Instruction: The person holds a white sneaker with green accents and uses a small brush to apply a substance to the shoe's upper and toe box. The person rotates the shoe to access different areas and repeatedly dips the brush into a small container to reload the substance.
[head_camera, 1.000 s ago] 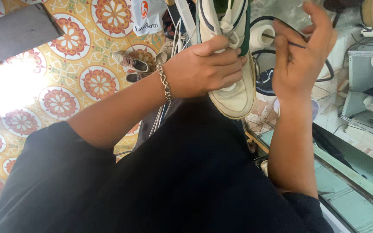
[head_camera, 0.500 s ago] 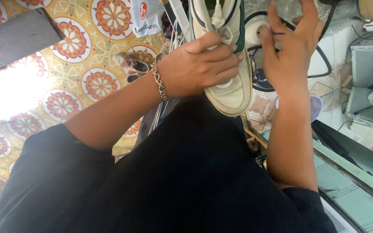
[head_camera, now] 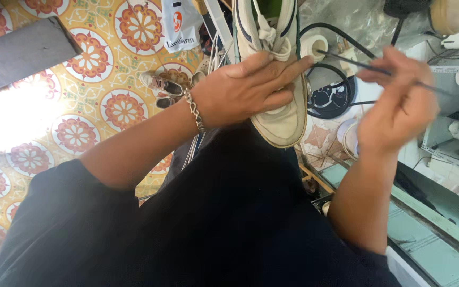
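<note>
White sneaker (head_camera: pixel 277 64) rests on the person's lap, the left hand (head_camera: pixel 245 90) wrapped over it with fingers (head_camera: pixel 288 66) clamped across the laces. Beside it, the right hand (head_camera: pixel 396 106) pinches a thin dark tool (head_camera: pixel 357 62) aimed toward the shoe.

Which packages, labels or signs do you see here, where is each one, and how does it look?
White plastic bag: on the patterned floor at the top, left of the white shoe; crumpled, with a round orange-red logo and dark lettering.
No other package, sign or screen can be told; the clutter on the right is too blurred.
</note>
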